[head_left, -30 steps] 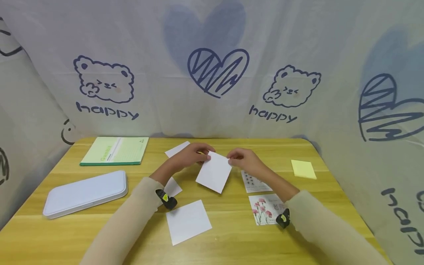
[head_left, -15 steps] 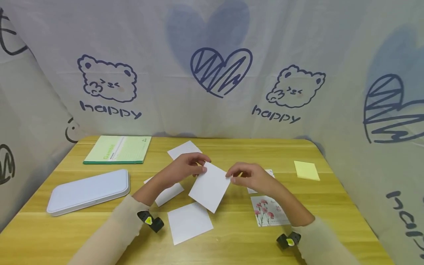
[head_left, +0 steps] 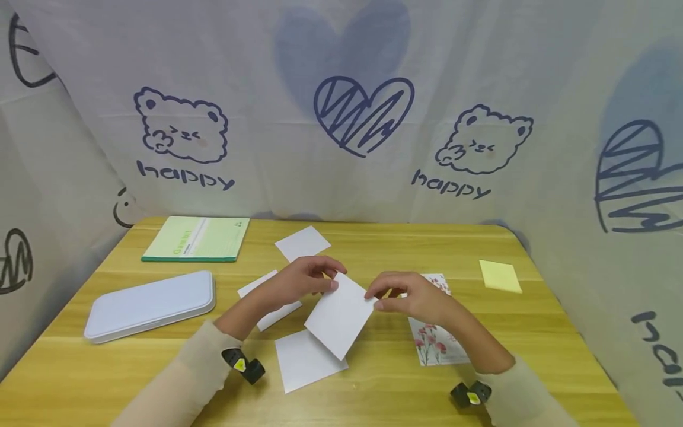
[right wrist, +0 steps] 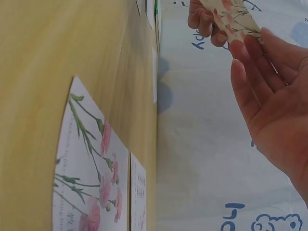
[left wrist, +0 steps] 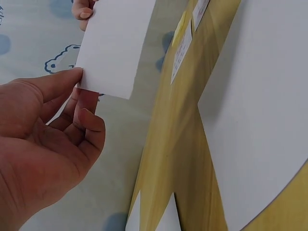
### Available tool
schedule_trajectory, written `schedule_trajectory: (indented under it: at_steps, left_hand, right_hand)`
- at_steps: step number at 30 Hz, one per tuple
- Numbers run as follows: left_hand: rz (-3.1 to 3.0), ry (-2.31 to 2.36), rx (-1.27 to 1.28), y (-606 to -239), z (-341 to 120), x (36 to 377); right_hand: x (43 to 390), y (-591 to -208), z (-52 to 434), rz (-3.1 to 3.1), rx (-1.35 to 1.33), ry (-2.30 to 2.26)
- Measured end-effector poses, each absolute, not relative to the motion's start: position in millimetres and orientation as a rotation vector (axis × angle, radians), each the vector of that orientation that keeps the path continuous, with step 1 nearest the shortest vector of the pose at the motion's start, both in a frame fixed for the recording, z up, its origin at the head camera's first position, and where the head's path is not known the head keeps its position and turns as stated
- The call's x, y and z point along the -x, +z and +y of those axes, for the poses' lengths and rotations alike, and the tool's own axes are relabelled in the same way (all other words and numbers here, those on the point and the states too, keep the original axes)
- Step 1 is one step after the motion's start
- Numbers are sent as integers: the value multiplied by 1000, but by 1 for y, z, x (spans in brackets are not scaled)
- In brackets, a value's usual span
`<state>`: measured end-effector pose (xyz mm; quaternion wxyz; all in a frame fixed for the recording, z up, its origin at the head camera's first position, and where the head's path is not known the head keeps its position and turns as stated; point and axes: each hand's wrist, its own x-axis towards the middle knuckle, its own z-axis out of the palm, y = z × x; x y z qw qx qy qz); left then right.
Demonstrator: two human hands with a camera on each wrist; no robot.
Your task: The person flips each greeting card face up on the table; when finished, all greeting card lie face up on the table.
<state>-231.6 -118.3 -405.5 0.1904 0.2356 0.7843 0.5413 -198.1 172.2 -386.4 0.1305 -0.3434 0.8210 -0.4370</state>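
Left grip (head_left: 305, 279) and right grip (head_left: 413, 295) pinch a card (head_left: 340, 317) — notebook (head_left: 213, 240) reads "Gambit", cloth (head_left: 277, 178) "happy"

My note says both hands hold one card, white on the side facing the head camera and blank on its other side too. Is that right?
Not quite: the other side of the card isn't blank but printed with pink flowers, as the right wrist view shows. The rest stands.
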Motion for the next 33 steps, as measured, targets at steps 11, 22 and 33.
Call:
schedule_trajectory:
  at_steps: [11, 22, 33]
  left_hand:
    - [2151, 1489, -688, -411, -111, 229]
    - [2197, 1615, -708, -379, -123, 224]
    - [2234, 1634, -673, -371, -124, 222]
  right_hand:
    - [193, -387, 170, 2400, 997, -1421]
    - [197, -384, 176, 2545, 748, -1649]
    - [203, -385, 182, 2557, 568, -1721]
